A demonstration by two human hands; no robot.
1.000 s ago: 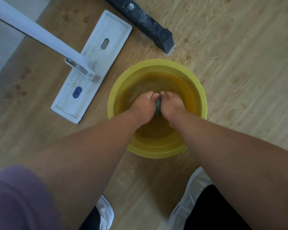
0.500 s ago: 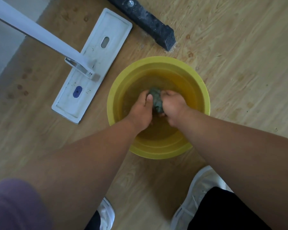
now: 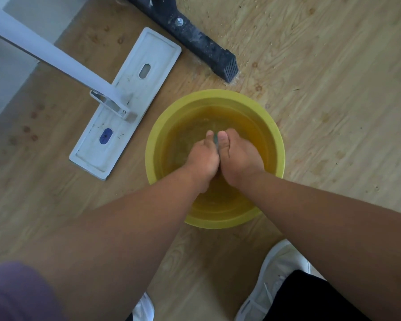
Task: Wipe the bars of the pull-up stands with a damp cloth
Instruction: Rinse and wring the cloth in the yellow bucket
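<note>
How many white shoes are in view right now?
2. The left white shoe peeks out at the bottom edge beneath the left forearm, mostly hidden. The right white shoe sits lower right, below the yellow basin, partly covered by a dark trouser leg.

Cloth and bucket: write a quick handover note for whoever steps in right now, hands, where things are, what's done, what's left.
Left hand and right hand both grip the dark cloth, squeezed between them over the water in the yellow bucket.
A black stand foot lies on the floor beyond the bucket; a flat mop lies to its left.
Done: the cloth is wet.
Left: probably finish wringing, lift it out, wipe the stand bars; none are in view.
</note>
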